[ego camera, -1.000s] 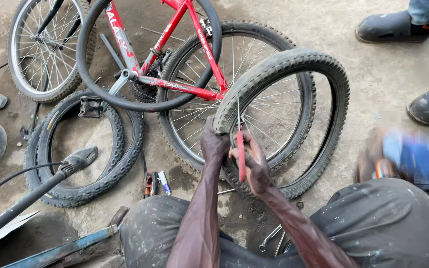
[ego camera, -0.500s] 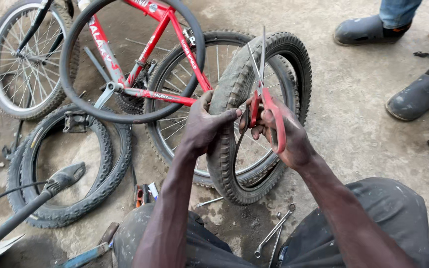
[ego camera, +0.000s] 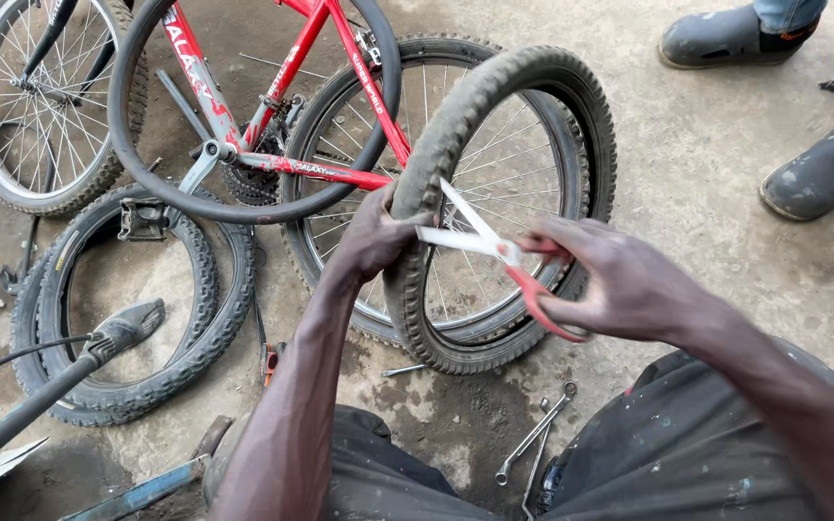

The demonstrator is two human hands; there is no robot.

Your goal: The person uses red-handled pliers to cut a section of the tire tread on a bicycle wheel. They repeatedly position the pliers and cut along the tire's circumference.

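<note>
My left hand (ego camera: pixel 375 234) grips the near sidewall of a black knobby bicycle tyre (ego camera: pixel 494 87), holding it upright in front of me. My right hand (ego camera: pixel 620 280) holds red-handled scissors (ego camera: pixel 504 253); their blades are spread apart and point left, at the tyre's edge beside my left fingers. Behind the tyre lies a red bicycle frame (ego camera: pixel 340 106) with its spoked rear wheel (ego camera: pixel 494 164). A thin black inner tube (ego camera: pixel 243 207) loops over the frame.
Another tyre (ego camera: pixel 60 299) lies flat on the concrete at left, with a spoked wheel (ego camera: pixel 36 106) above it. A bicycle saddle on a post (ego camera: pixel 123 328) reaches in from lower left. Spanners (ego camera: pixel 538 444) lie between my knees. Another person's grey boots (ego camera: pixel 726 39) stand at top right.
The scissors have swung from pointing upward to pointing left, with the blades now spread at the tyre's edge. My right hand has moved right and lower; the tyre is tilted more face-on.
</note>
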